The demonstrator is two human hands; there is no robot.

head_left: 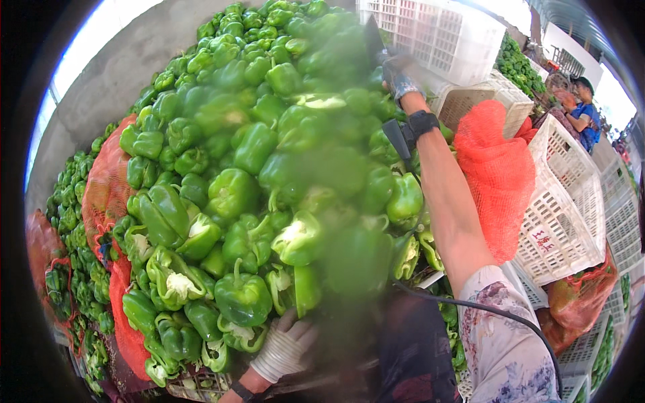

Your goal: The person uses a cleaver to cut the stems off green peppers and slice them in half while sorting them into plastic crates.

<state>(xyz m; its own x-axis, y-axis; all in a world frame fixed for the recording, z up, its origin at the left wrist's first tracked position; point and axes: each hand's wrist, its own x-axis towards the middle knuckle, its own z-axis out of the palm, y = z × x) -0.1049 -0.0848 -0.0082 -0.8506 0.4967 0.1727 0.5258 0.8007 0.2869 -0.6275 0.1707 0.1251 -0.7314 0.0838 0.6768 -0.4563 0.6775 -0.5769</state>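
Note:
A large heap of green bell peppers (233, 195) fills the middle, several of them cut or broken open with pale insides showing. My left hand (285, 346), in a whitish glove, lies at the heap's near edge against the lowest peppers. Its fingertips are partly hidden and blurred, so its grip is unclear. My right arm reaches far out to the right side of the heap. There my gloved right hand (399, 75) is closed around a dark, narrow, blade-like tool (373, 37), apparently a knife. A black strap and a small device circle the right wrist.
Red mesh sacks (496, 178) lie right of my arm and left of the heap. White plastic crates (561, 201) stack along the right and at the far side. A black cable (494, 310) crosses my right sleeve. A person in blue (586, 117) sits at the far right.

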